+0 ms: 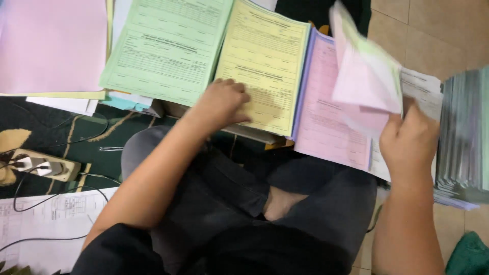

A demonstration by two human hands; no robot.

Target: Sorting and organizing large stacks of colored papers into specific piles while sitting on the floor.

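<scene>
Head view, the only one: the person sits cross-legged over sorted stacks of coloured forms. Taking the yellow stack (265,63) as the landmark, the left hand (221,102) rests on its lower left corner, fingers curled down and pressing on the top sheet; whether it pinches a sheet I cannot tell. Just left of the yellow stack lies a green stack (168,48), and further left a plain pink pile (51,43). Just right of it lies a pink form stack (328,107). Above that, the right hand (407,140) is closed on a few loose sheets (364,71), pink and pale green, lifted and blurred with motion. Far right of the yellow stack stands a thick bundle of papers (463,137) on edge. Down left of it, on the dark rug, sits a power strip (43,165).

To sort well, it seems wise to keep the left hand pinning the yellow stack so it does not slide, and to separate the lifted sheets by colour one at a time, squaring edges before letting go.
</scene>
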